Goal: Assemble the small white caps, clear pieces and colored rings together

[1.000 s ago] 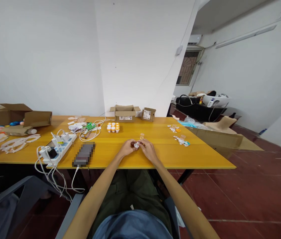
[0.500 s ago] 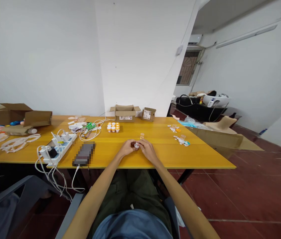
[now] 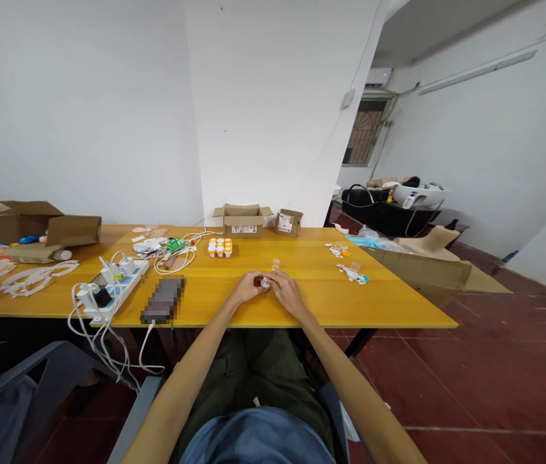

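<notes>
Over the near middle of the table (image 3: 389, 309), my left hand (image 3: 244, 289) has its fingers closed round a small dark-red and white piece (image 3: 265, 282), too small to name more exactly. My right hand (image 3: 286, 289) meets it from the other side, thumb and fingertips pinched on the white part. Just beyond my fingers stands a small clear cup (image 3: 276, 263). Further back, a cluster of small orange and white bottles (image 3: 220, 248) is lined up in rows.
At the right are two groups of small white pieces (image 3: 351, 273). An open cardboard box (image 3: 242, 222) and a smaller box (image 3: 289, 223) stand by the wall. Left of me lie a dark phone-like device (image 3: 164, 299), a power strip (image 3: 120, 283) with cables, and another open carton (image 3: 73, 230).
My fingers have shifted slightly around the small piece, and a bit more of its dark-red part shows. Everything else on the table stays where it was.
</notes>
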The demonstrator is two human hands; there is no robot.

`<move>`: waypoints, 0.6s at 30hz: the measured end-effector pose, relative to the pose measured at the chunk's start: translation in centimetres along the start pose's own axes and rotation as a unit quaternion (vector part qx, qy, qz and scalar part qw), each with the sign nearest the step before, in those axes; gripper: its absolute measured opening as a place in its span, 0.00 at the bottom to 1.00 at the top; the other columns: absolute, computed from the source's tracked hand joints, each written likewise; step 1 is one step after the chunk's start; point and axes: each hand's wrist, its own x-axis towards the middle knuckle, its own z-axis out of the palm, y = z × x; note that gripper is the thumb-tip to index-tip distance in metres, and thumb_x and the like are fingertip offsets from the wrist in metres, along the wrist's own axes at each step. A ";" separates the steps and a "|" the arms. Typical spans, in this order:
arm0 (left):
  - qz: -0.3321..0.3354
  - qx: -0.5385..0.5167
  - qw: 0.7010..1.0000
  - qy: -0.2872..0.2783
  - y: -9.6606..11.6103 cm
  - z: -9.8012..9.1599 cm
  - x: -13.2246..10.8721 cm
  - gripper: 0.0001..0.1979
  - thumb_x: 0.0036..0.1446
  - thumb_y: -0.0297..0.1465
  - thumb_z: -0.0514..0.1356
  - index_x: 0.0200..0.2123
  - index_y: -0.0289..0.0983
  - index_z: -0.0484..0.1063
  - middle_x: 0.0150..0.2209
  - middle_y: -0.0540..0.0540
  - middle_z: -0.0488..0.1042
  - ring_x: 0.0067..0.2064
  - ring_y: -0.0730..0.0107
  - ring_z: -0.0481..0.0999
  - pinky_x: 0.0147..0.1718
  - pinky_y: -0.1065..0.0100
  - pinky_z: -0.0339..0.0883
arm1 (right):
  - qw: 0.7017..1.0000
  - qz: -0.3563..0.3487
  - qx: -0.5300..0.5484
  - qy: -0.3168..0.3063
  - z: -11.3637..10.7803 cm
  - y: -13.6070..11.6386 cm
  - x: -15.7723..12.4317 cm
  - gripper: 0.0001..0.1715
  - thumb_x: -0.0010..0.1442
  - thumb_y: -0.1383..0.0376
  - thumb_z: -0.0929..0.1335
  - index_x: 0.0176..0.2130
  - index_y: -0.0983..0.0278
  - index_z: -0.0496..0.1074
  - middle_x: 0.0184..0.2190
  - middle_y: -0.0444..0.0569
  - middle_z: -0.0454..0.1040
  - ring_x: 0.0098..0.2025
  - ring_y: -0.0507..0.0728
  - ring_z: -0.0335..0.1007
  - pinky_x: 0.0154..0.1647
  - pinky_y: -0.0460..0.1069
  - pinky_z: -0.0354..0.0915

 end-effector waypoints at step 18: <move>0.001 0.006 1.000 0.004 -0.2 0.1 0.1 0.07 0.48 0.29 0.69 0.33 0.35 0.78 0.31 0.49 0.79 0.36 0.67 0.76 0.40 0.67 0.70 | 1.000 0.000 -0.015 0.007 0.0 -0.1 0.0 0.16 0.67 0.66 0.63 0.41 0.55 0.81 0.34 0.50 0.77 0.39 0.59 0.74 0.41 0.52 0.69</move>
